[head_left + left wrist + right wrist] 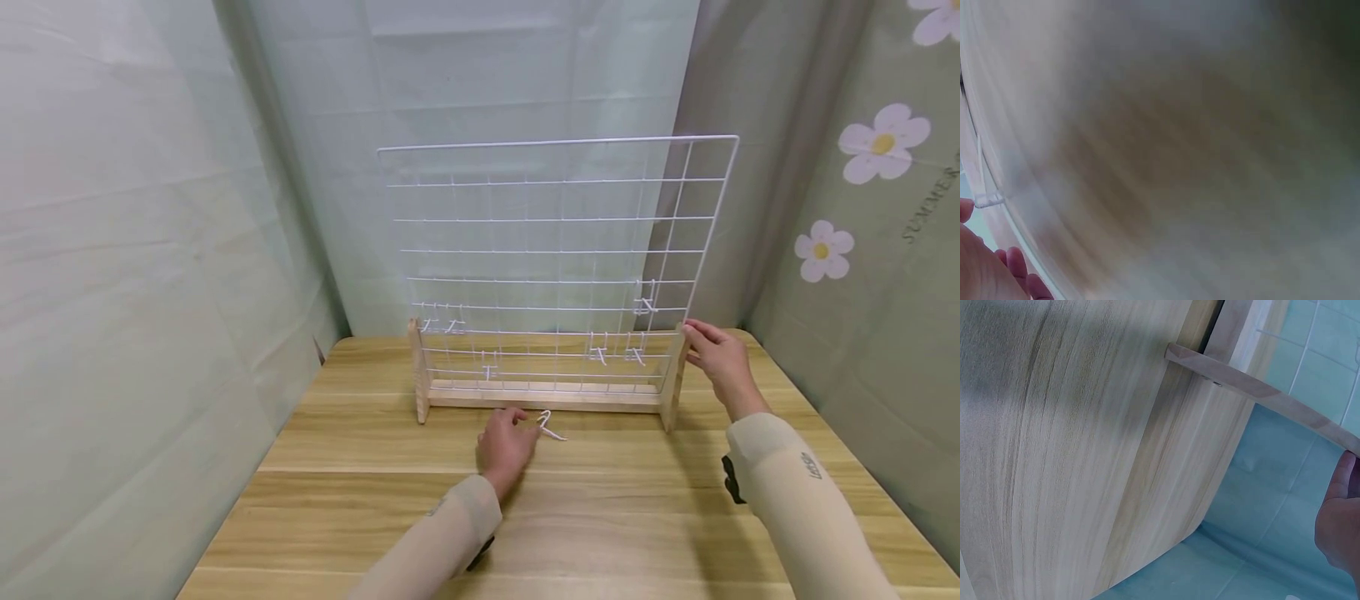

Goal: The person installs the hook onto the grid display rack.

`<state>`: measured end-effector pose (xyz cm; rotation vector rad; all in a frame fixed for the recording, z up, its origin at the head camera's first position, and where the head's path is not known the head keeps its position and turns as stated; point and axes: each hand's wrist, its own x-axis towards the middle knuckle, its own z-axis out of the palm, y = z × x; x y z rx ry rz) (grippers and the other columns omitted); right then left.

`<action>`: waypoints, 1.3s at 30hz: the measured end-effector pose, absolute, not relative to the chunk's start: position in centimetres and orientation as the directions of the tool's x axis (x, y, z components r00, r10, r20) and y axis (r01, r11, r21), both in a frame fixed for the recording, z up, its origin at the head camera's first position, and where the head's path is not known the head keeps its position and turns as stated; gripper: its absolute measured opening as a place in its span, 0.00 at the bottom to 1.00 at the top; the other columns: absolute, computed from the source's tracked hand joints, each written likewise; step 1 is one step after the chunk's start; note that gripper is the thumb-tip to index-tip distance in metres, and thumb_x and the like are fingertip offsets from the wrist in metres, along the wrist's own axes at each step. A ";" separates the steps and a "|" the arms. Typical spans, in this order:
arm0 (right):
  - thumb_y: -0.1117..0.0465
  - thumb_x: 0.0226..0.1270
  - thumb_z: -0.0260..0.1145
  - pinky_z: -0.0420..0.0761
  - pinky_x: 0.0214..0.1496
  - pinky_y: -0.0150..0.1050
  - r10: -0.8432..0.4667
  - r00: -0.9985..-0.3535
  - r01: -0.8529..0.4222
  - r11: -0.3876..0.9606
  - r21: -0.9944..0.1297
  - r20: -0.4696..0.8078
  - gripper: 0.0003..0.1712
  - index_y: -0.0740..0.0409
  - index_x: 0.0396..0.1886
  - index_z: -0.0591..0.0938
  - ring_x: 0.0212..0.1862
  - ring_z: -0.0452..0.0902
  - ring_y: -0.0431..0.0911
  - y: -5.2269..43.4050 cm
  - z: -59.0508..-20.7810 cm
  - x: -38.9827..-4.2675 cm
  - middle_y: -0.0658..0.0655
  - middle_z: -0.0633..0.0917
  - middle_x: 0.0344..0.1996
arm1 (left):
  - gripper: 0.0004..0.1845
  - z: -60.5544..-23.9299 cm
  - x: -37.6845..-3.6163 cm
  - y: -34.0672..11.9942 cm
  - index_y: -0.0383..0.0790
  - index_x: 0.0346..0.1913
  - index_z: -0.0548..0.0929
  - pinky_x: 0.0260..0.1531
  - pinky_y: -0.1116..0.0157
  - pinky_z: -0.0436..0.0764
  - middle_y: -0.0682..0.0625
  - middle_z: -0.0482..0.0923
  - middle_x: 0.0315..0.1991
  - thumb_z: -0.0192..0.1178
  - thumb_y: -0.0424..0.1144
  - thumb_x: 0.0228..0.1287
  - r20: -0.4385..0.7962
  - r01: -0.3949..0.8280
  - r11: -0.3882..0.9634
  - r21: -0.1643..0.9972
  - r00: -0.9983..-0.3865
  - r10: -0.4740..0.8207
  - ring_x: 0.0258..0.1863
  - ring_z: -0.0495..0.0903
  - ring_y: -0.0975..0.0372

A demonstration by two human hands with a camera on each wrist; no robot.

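Several white hooks (597, 354) already hang on the wire grid panel (555, 250), while one loose hook (550, 426) lies on the surface (600, 517), pinched by the left hand (504, 447); the right hand (718, 360) grips the rack's wooden end post (672, 379).

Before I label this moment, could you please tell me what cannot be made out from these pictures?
- Left wrist view: motion blur smears nearly everything; only the left hand and the white hook show, at the frame's edge.
- Head view: whether the left hand pinches the white hook or merely touches it is too small to tell.
- Right wrist view: the right hand is cut off by the frame's edge; its contact with the wooden stand is unclear.
- Head view: the hooks on the wire grid are too small to count surely.
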<state>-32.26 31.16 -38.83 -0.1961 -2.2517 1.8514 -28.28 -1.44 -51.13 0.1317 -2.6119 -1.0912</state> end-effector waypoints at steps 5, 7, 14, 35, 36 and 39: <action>0.45 0.75 0.56 0.75 0.59 0.42 0.241 -0.967 -0.034 0.201 -0.979 0.083 0.36 0.65 0.71 0.68 0.53 0.74 0.40 31.1 -38.8 -32.3 0.56 0.75 0.59 | 0.12 -51.1 -28.6 -2.4 0.46 0.38 0.86 0.39 0.55 0.72 0.53 0.80 0.38 0.74 0.44 0.50 0.266 0.043 0.715 0.698 -0.943 -0.203 0.37 0.79 0.58; 0.45 0.75 0.56 0.75 0.58 0.41 0.238 -0.968 -0.032 0.199 -0.980 0.080 0.36 0.65 0.71 0.68 0.53 0.74 0.40 31.1 -38.9 -32.3 0.56 0.75 0.58 | 0.12 -51.0 -28.8 -2.7 0.45 0.39 0.86 0.41 0.54 0.72 0.53 0.80 0.38 0.72 0.42 0.50 0.264 0.041 0.713 0.700 -0.942 -0.205 0.39 0.79 0.57; 0.47 0.76 0.56 0.77 0.55 0.36 0.227 -0.970 -0.046 0.179 -0.983 0.086 0.35 0.67 0.71 0.68 0.51 0.74 0.39 30.8 -38.8 -32.2 0.54 0.77 0.55 | 0.13 -51.0 -29.7 -3.0 0.45 0.41 0.86 0.43 0.51 0.71 0.50 0.80 0.40 0.72 0.43 0.52 0.271 0.039 0.718 0.695 -0.939 -0.211 0.40 0.80 0.53; 0.44 0.76 0.54 0.71 0.63 0.50 0.232 -0.971 -0.019 0.196 -0.980 0.065 0.36 0.64 0.73 0.66 0.64 0.70 0.54 30.9 -38.7 -32.1 0.66 0.68 0.68 | 0.07 -50.3 -28.1 -2.0 0.50 0.37 0.85 0.39 0.54 0.74 0.54 0.81 0.39 0.69 0.44 0.57 0.149 -0.041 0.627 0.778 -0.957 -0.247 0.38 0.78 0.56; 0.44 0.76 0.54 0.71 0.63 0.50 0.232 -0.971 -0.020 0.194 -0.981 0.066 0.36 0.64 0.73 0.66 0.64 0.69 0.54 30.9 -38.7 -32.1 0.66 0.68 0.68 | 0.06 -50.4 -28.0 -1.9 0.50 0.37 0.85 0.38 0.54 0.74 0.54 0.81 0.39 0.69 0.44 0.57 0.136 -0.050 0.621 0.782 -0.959 -0.249 0.37 0.78 0.56; 0.45 0.76 0.54 0.70 0.64 0.51 0.234 -0.970 -0.023 0.192 -0.981 0.069 0.36 0.64 0.73 0.66 0.63 0.70 0.53 30.9 -38.7 -32.0 0.65 0.69 0.67 | 0.06 -50.5 -27.8 -1.5 0.48 0.36 0.85 0.35 0.56 0.74 0.54 0.80 0.38 0.69 0.43 0.57 0.107 -0.072 0.608 0.791 -0.962 -0.252 0.34 0.77 0.58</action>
